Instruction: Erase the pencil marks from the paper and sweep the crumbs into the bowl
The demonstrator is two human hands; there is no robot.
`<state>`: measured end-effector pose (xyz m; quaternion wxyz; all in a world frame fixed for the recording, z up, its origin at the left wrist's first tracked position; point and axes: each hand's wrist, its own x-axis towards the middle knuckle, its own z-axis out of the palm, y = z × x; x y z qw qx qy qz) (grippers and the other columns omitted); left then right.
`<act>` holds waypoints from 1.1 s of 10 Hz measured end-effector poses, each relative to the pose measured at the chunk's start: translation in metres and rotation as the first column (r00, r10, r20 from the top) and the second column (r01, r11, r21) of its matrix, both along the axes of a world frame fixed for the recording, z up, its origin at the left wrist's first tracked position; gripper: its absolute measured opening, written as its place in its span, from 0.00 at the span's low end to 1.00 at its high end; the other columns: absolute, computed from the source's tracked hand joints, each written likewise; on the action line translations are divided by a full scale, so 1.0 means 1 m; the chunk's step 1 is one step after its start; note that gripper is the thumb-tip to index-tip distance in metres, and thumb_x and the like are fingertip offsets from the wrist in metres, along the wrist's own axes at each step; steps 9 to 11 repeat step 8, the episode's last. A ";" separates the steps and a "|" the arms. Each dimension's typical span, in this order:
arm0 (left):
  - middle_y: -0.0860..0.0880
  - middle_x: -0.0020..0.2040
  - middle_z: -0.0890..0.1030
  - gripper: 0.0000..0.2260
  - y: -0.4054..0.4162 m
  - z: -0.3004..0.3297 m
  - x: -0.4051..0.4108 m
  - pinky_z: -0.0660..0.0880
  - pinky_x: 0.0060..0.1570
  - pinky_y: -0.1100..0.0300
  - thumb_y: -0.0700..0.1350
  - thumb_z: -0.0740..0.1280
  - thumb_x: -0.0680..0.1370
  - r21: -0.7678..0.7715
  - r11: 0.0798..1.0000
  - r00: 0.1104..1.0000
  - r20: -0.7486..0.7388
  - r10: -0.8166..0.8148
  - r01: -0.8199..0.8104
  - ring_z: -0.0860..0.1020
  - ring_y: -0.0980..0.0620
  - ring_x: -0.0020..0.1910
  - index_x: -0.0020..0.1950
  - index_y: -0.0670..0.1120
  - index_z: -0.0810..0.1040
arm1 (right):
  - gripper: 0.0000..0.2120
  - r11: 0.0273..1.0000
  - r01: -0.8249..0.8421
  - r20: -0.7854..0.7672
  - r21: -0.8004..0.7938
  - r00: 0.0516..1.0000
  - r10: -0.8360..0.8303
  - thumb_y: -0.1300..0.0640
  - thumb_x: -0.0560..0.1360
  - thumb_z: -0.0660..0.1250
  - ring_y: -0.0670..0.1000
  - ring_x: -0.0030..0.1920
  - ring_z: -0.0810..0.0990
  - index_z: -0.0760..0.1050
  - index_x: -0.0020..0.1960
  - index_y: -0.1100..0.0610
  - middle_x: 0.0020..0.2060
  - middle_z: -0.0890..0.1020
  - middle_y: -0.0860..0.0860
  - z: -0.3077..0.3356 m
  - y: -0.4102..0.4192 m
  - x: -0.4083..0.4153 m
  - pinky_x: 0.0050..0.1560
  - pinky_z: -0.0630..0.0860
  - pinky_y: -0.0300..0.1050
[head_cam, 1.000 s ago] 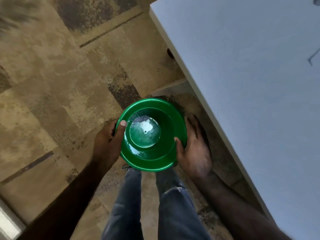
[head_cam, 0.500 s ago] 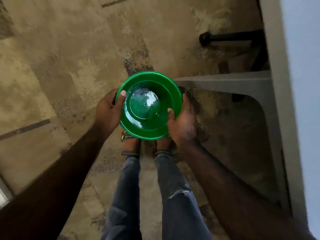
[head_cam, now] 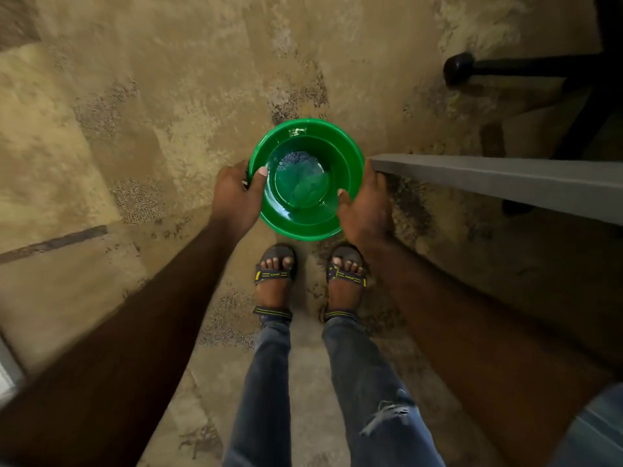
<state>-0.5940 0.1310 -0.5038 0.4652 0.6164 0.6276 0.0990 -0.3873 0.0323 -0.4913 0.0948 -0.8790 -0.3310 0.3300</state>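
I hold a round green plastic bowl (head_cam: pixel 303 227) low over the floor, in front of my feet. My left hand (head_cam: pixel 234 197) grips its left rim with the thumb hooked inside. My right hand (head_cam: pixel 365 205) grips the right rim the same way. A small heap of dark crumbs (head_cam: pixel 296 159) lies at the far side of the bowl's flat bottom. The paper and the table top are out of view.
A grey table leg or rail (head_cam: pixel 505 183) runs off to the right, close to my right hand. A black chair base with a caster (head_cam: pixel 458 67) stands at the upper right. My sandalled feet (head_cam: pixel 308 281) are on mottled beige floor.
My view has tilted further down and the white table top has left the frame. The bowl, still in both hands, now sits lower and farther out in front of my feet.
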 end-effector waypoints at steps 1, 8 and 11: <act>0.47 0.45 0.86 0.15 0.005 -0.016 0.003 0.80 0.40 0.53 0.52 0.63 0.83 -0.020 1.000 1.000 -0.014 -0.021 0.021 0.84 0.46 0.41 0.59 0.45 0.85 | 0.40 1.000 -0.007 -0.008 -0.009 1.000 0.007 0.54 0.82 0.72 0.62 0.77 0.72 0.55 0.87 0.57 0.79 0.66 0.58 -0.020 0.009 0.004 0.74 0.73 0.53; 0.38 0.69 0.75 0.20 -0.005 -0.023 0.017 0.68 0.67 0.58 0.48 0.64 0.86 -0.003 0.988 0.967 -0.207 -0.151 0.154 0.73 0.42 0.69 0.76 0.42 0.73 | 0.41 0.994 -0.101 0.170 -0.036 0.980 0.105 0.46 0.80 0.73 0.61 0.77 0.69 0.59 0.85 0.59 0.78 0.70 0.59 -0.042 0.010 0.003 0.78 0.68 0.58; 0.38 0.69 0.75 0.20 -0.005 -0.023 0.017 0.68 0.67 0.58 0.48 0.64 0.86 -0.003 0.988 0.967 -0.207 -0.151 0.154 0.73 0.42 0.69 0.76 0.42 0.73 | 0.41 0.994 -0.101 0.170 -0.036 0.980 0.105 0.46 0.80 0.73 0.61 0.77 0.69 0.59 0.85 0.59 0.78 0.70 0.59 -0.042 0.010 0.003 0.78 0.68 0.58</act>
